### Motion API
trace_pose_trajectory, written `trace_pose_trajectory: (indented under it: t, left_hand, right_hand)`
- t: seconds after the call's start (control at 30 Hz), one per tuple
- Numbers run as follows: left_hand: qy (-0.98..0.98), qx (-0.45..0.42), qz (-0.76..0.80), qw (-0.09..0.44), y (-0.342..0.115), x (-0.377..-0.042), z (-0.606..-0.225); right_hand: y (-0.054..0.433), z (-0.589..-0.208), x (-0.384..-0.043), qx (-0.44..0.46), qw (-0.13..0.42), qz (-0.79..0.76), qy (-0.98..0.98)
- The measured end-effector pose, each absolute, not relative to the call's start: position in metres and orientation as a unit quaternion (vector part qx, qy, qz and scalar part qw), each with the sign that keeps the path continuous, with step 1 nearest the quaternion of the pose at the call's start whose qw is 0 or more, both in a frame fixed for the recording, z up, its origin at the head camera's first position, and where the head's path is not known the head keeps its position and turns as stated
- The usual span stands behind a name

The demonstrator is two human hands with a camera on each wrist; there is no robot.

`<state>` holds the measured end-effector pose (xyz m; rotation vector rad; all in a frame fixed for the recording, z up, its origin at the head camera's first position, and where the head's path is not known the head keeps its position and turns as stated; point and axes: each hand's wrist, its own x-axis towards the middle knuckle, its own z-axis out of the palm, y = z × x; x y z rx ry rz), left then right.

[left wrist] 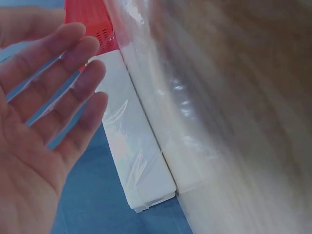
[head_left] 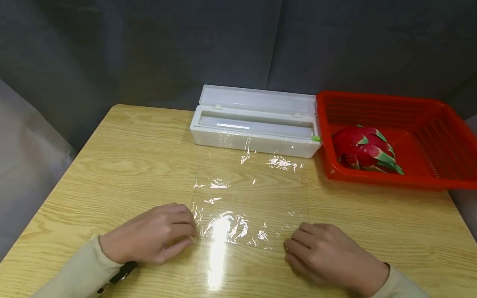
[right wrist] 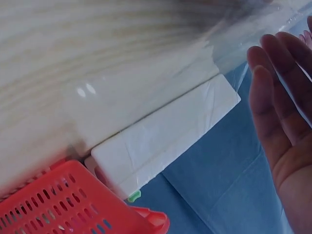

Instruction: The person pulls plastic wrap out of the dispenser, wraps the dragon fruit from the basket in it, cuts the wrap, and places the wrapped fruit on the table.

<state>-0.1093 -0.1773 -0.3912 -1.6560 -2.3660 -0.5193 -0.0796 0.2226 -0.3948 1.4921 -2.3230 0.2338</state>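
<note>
A sheet of clear cling film [head_left: 242,207] lies over the table, wrinkled and shiny, running from a white cling film dispenser box [head_left: 257,142] toward the front. The box's lid [head_left: 257,98] is raised, and a pale roll [head_left: 257,126] lies inside. My left hand [head_left: 154,234] is at the film's left front corner, thumb apart from the fingers; the left wrist view shows its fingers [left wrist: 63,87] loosely extended. At the right front corner is my right hand [head_left: 326,252], its fingers [right wrist: 278,83] relaxed and slightly bent in the right wrist view.
A red plastic basket [head_left: 387,182] stands at the back right against the box's end, with a dragon fruit [head_left: 363,149] inside. A small green slider [head_left: 316,138] sits at the box's right end. Behind the wooden table [head_left: 123,165] hangs a dark cloth [head_left: 160,49].
</note>
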Motion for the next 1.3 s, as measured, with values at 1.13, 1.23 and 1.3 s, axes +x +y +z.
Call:
trace_pose_trajectory:
  t: [1.13, 1.23, 1.3]
  left_hand:
    - [-0.847, -0.499, -0.164, 0.086, -0.151, -0.185, -0.397]
    - [-0.849, -0.501, -0.153, 0.072, -0.147, -0.19, -0.398]
    - [-0.85, -0.502, -0.148, 0.067, -0.147, -0.191, -0.399]
  right_hand:
    - [0.235, -0.347, -0.122, 0.453, 0.285, 0.101, -0.838]
    - [0.238, -0.341, -0.13, 0.447, 0.302, 0.103, -0.836]
    - [0.239, -0.338, -0.134, 0.444, 0.312, 0.105, -0.833]
